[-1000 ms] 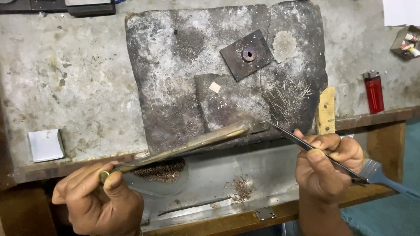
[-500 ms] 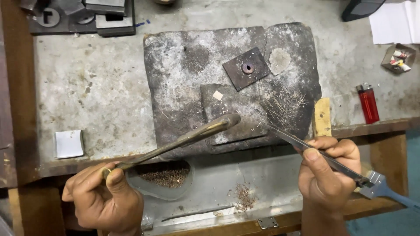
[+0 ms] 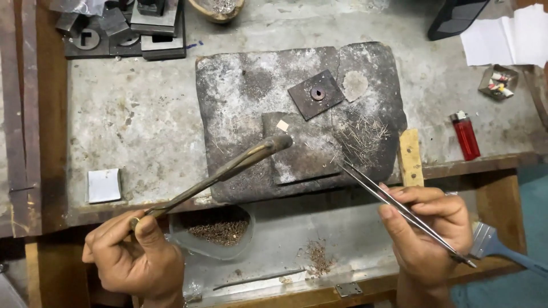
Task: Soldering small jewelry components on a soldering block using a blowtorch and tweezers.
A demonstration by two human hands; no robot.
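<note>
My left hand [image 3: 134, 256] grips a long brass torch [image 3: 222, 171] whose nozzle ends over a dark charred slab [image 3: 245, 91], just below a tiny pale square piece [image 3: 282, 125]. My right hand [image 3: 425, 222] pinches slim steel tweezers [image 3: 388, 199]; their tips reach the slab's front right edge, beside a scatter of thin wire bits [image 3: 362, 134]. A small dark square plate [image 3: 315, 94] with a round ring in its middle lies on the slab further back.
A red lighter [image 3: 466, 135], a wooden block [image 3: 410, 157], a blue-handled brush [image 3: 502, 248] and paper sheets [image 3: 505, 40] lie right. A white tile [image 3: 104, 185] sits left, metal blocks [image 3: 123, 28] at the back left. A clear dish of filings [image 3: 220, 231] rests in the tray.
The view has shifted, so the slab sits lower and more to the right in the frame. The torch nozzle has risen toward the small pale piece. The tweezers stay at the slab's front edge.
</note>
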